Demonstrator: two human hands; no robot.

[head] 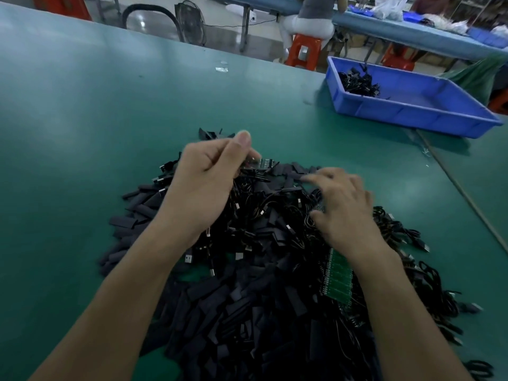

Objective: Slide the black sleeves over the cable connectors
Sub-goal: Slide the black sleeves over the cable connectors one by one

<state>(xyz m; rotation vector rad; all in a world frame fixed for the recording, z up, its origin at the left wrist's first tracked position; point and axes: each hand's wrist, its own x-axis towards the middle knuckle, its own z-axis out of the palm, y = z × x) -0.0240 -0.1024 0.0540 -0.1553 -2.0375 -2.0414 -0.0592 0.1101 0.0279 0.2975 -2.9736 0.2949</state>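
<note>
Green table (82,133) loaded with a pile of black sleeves (242,312) and USB cables (398,232). Blue tray (412,111) set well beyond the pile, rightward, cables inside. Green circuit-board strip (339,276) lodged in pile's right side. Left grip (206,185) held over pile's far edge, thumb and forefinger pinched on a cable connector (259,162). Right grip (343,204) blurred, fingers spread loose, tips laid on pile's sleeves.

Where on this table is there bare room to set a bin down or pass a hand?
Bare: the green mat left of the pile of sleeves and cables, and the strip between pile and blue bin. Crowded: the centre, under the left hand and right hand.
</note>
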